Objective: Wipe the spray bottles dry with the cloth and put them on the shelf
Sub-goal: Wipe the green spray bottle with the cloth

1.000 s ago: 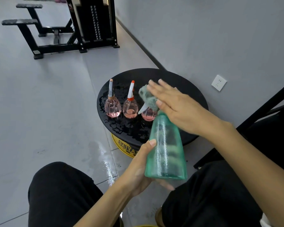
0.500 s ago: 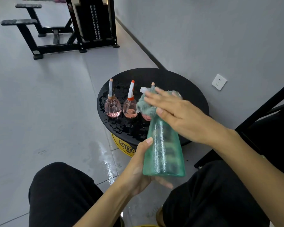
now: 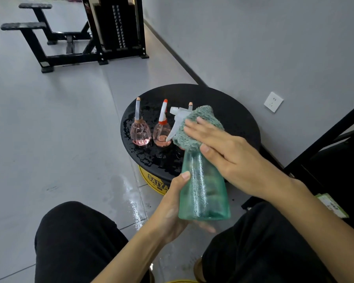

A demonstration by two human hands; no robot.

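Your left hand (image 3: 170, 213) grips the green spray bottle (image 3: 202, 190); flat right hand (image 3: 229, 154) presses cloth (image 3: 200, 123) on its neck. The pink bottles (image 3: 140, 133) look unwiped, none shelved.

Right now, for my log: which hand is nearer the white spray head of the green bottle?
Right. The right hand presses the teal cloth beside the white plastic spray head; the left hand grips the translucent green bottle near its base.
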